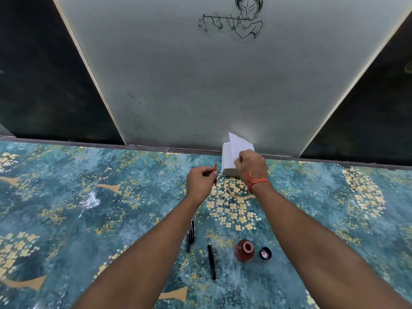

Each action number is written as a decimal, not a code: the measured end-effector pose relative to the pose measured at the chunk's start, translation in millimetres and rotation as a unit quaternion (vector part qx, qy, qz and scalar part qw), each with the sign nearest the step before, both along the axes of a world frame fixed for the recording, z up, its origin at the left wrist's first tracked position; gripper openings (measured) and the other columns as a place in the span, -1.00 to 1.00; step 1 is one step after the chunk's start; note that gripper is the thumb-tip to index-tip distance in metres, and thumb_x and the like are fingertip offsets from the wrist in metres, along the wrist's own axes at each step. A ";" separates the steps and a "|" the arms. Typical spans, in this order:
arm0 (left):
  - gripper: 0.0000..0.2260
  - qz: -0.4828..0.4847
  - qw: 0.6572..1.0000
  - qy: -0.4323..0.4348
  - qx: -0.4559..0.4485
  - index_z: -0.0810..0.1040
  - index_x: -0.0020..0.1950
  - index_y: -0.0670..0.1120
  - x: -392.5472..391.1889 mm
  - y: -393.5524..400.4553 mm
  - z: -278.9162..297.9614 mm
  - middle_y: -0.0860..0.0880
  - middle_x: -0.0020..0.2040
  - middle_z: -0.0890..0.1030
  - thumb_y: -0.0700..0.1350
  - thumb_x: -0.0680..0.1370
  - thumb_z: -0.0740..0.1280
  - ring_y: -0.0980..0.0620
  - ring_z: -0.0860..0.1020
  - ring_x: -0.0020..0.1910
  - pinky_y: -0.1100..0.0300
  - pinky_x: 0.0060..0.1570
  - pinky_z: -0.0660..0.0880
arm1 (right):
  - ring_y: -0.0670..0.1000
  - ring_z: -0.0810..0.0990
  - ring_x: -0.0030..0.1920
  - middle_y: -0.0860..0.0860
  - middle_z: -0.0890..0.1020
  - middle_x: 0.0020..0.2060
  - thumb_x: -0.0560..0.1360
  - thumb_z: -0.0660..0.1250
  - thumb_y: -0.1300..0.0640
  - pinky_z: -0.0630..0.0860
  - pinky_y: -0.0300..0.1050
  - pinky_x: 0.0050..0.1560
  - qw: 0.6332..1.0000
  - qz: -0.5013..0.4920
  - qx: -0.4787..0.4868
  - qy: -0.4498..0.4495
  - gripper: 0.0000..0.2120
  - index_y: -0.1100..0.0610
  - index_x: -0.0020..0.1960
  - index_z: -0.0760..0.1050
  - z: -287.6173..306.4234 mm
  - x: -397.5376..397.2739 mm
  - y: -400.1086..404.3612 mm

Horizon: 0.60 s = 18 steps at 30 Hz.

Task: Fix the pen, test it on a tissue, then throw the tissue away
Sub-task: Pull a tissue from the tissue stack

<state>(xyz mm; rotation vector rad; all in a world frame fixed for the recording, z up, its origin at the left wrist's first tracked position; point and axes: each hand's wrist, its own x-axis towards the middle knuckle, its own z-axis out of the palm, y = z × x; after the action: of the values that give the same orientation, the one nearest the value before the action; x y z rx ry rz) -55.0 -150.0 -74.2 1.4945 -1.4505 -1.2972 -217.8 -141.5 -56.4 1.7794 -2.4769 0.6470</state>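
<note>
My left hand (200, 181) pinches a small orange pen part (215, 169) between thumb and fingers, held upright above the table. My right hand (250, 165), with an orange thread on the wrist, grips the top white tissue (237, 143) and lifts it off the tissue stack (227, 168) at the table's far edge. Nearer me lie black pen parts (191, 235), side by side, and a black pen barrel (211, 262). An open red ink bottle (244, 250) stands to their right, its black cap (265, 253) lying beside it.
The table wears a blue-green cloth (89, 219) with yellow flowers. A frosted glass panel (200, 85) with a line drawing rises right behind the tissues, dark panels on either side.
</note>
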 end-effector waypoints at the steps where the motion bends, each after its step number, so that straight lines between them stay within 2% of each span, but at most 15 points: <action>1: -0.82 -0.001 1.000 0.001 0.002 0.67 0.08 -0.18 0.0 1.6 3.1 -0.11 -0.10 0.71 -0.20 0.50 0.42 -0.07 0.68 -0.13 -0.08 0.03 0.63 | 0.17 0.52 -0.27 0.19 0.61 -0.26 0.50 0.26 0.21 0.42 -0.06 -0.27 1.000 -0.006 -0.011 -0.001 -0.81 0.29 -0.23 0.53 3.0 -0.9 3.2; 4: -0.83 0.000 1.000 0.007 0.009 0.67 0.07 -0.18 1.3 6.9 15.8 -0.12 -0.09 0.71 -0.20 0.50 0.42 -0.08 0.68 -0.12 -0.09 0.03 0.63 | 0.15 0.47 -0.35 0.18 0.58 -0.35 0.47 0.28 0.23 0.35 -0.11 -0.34 0.999 -0.024 -0.042 -0.007 -0.81 0.27 -0.30 0.49 14.8 -2.9 14.7; 8: -0.83 -0.004 1.000 0.006 0.016 0.68 0.06 -0.16 3.4 15.0 32.9 -0.12 -0.08 0.71 -0.19 0.49 0.43 -0.09 0.68 -0.09 -0.09 0.06 0.62 | 0.15 0.50 -0.38 0.16 0.59 -0.36 0.46 0.30 0.24 0.49 -0.04 -0.35 0.995 -0.038 -0.077 -0.040 -0.84 0.25 -0.28 0.53 33.3 -2.3 30.4; 11: -0.84 -0.011 1.000 0.012 0.008 0.68 0.05 -0.16 4.6 23.1 48.4 -0.10 -0.12 0.71 -0.20 0.49 0.42 -0.08 0.68 -0.11 -0.07 0.04 0.62 | 0.14 0.59 -0.32 0.16 0.65 -0.31 0.42 0.34 0.26 0.53 -0.06 -0.32 0.987 -0.020 -0.125 -0.097 -0.91 0.25 -0.23 0.58 47.1 6.6 43.7; 14: -0.85 -0.041 0.999 0.013 -0.008 0.68 0.05 -0.14 8.4 37.1 65.2 -0.07 -0.16 0.70 -0.23 0.51 0.40 -0.09 0.68 -0.16 -0.04 -0.03 0.64 | 0.04 0.61 -0.28 0.13 0.68 -0.24 0.40 0.38 0.31 0.47 -0.28 -0.24 0.972 0.048 -0.170 -0.152 -0.96 0.25 -0.17 0.60 62.4 29.8 65.7; 18: -0.84 -0.093 0.995 0.039 0.007 0.67 -0.09 -0.09 13.0 58.5 78.2 -0.14 -0.18 0.70 -0.31 0.50 0.35 -0.22 0.69 -0.16 -0.13 -0.16 0.66 | -0.04 0.64 -0.21 0.03 0.68 -0.14 0.40 0.41 0.28 0.61 -0.29 -0.17 0.946 0.085 -0.162 -0.269 -0.94 0.22 -0.12 0.60 73.2 62.2 95.6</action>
<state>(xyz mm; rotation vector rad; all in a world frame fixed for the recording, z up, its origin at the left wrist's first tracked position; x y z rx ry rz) -42.0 -91.5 3.9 1.3266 -1.5620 -1.4633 -155.6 -46.0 16.8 1.8817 -2.3046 1.6415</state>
